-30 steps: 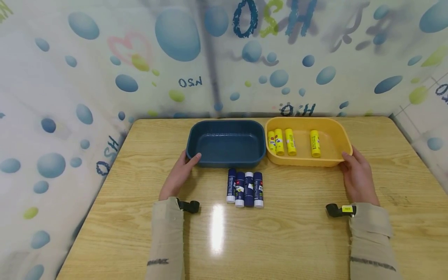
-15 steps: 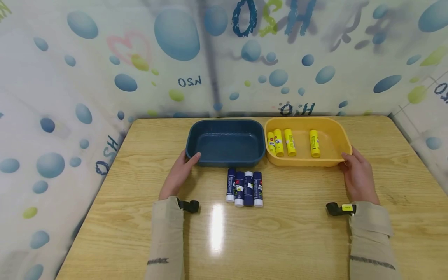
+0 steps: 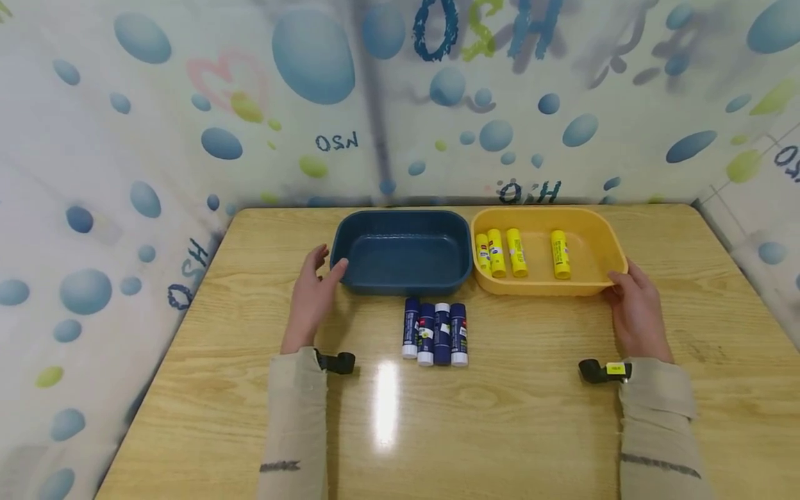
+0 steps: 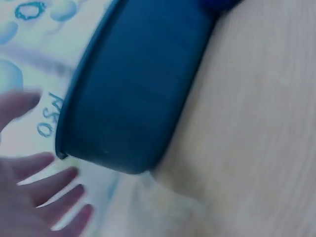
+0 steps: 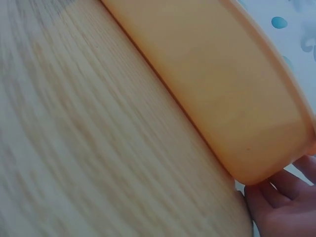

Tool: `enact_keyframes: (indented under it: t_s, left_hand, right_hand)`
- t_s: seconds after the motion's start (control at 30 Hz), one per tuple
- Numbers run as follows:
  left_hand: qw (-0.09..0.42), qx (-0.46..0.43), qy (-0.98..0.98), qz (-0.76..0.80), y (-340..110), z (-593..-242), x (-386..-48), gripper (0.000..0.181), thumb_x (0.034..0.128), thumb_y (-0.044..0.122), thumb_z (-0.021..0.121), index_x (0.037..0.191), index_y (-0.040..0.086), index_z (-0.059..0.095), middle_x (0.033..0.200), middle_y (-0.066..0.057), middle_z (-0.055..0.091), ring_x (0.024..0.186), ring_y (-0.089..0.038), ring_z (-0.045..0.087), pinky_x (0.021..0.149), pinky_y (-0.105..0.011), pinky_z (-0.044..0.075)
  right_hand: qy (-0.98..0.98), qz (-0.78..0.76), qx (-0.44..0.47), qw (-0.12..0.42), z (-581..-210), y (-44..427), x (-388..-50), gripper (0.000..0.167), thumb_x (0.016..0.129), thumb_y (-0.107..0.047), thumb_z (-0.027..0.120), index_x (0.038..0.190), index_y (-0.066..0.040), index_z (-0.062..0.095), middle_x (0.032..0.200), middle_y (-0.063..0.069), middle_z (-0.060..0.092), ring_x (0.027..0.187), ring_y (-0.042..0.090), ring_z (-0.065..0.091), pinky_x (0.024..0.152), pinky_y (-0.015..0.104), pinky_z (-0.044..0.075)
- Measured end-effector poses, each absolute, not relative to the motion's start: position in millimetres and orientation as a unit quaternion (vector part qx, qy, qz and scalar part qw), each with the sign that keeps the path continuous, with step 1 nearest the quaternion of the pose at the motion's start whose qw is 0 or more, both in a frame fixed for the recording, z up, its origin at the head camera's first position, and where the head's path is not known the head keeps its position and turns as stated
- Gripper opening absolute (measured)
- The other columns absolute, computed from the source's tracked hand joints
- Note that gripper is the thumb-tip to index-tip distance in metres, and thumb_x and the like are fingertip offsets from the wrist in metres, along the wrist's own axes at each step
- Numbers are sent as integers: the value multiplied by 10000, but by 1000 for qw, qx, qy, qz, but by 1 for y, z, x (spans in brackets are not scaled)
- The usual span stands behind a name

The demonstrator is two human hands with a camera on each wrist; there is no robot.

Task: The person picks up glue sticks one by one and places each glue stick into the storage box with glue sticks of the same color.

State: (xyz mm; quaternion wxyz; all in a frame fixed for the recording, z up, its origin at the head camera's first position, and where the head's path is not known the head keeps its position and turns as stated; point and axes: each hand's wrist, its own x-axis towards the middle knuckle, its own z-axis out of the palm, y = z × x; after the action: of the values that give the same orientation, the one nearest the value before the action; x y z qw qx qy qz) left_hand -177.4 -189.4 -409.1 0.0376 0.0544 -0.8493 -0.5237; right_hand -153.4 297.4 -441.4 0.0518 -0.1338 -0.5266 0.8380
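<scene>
A dark blue plastic bin (image 3: 406, 286) stands on the wooden table with nothing in it. My left hand (image 3: 310, 298) is just off its left end, fingers spread and apart from the wall in the left wrist view. To the right, touching the blue bin, is a yellow bin (image 3: 550, 287) with several yellow glue sticks (image 3: 516, 253) inside. My right hand (image 3: 640, 316) grips its front right corner, thumb at the rim and fingers against the outer wall (image 5: 217, 113). Several dark blue glue sticks (image 3: 442, 335) lie side by side in front of the bins.
The wooden table (image 3: 500, 430) meets a patterned wall covering (image 3: 400, 104) behind the bins. A black wrist camera (image 3: 337, 362) sits on the left sleeve and another wrist camera (image 3: 596, 371) on the right.
My left hand has let go of the blue bin and drawn back to the left, its fingers spreading. The right hand still holds the yellow bin.
</scene>
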Motion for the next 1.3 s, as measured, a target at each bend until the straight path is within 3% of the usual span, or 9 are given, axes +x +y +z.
enact_keyframes:
  t_s: [0.13,0.23,0.43,0.57,0.83,1.03,1.3]
  left_hand:
    - [150,65,-834,-527,-187,-394,-171,489,858,499,499,1255,215,489,1173,53,535,1078,-95,472,878,-337,392]
    - [166,52,-825,-538,-184,-381,-166,406,860,490,503,1174,237,550,1040,50,592,943,-108,549,787,-329,447]
    - [54,-22,-845,-531,-169,-354,-153,395,849,524,493,1168,295,539,1024,57,585,928,-152,572,760,-322,468]
    - [-4,-80,-876,-475,-155,-340,-140,392,850,556,461,1180,350,508,1049,106,566,943,-113,539,752,-346,443]
    - [-154,-166,-922,-313,-123,-340,-130,416,868,524,460,1178,251,512,973,101,568,861,-68,531,735,-302,450]
    - [-163,-165,-938,-256,-116,-350,-132,384,896,371,518,1196,133,549,951,50,591,840,-100,542,734,-299,450]
    - [-154,-175,-950,-208,-109,-363,-135,339,891,307,548,1186,145,575,958,35,603,852,-116,545,749,-299,446]
  right_hand:
    - [-534,834,-131,54,-440,297,-153,535,916,-133,506,1404,-182,293,1450,-7,183,1289,164,204,1044,280,183]
    - [-533,835,-125,55,-440,297,-153,546,913,-127,511,1407,-171,285,1453,-8,177,1298,156,190,1050,291,162]
    - [-523,842,-118,60,-441,298,-152,534,912,-91,503,1402,-134,297,1447,28,190,1293,176,199,1049,295,172]
    - [-525,841,-116,57,-442,298,-154,538,901,-82,520,1396,-123,311,1439,38,211,1286,179,220,1041,289,195]
    - [-540,832,-116,51,-439,298,-154,529,908,-82,507,1396,-131,312,1445,35,208,1290,174,222,1039,301,194]
    - [-549,826,-120,45,-438,298,-154,541,909,-100,511,1403,-145,296,1450,22,198,1294,164,220,1038,295,195]
    - [-558,819,-125,45,-439,299,-153,549,911,-129,514,1408,-158,284,1452,11,192,1297,152,216,1035,277,196]
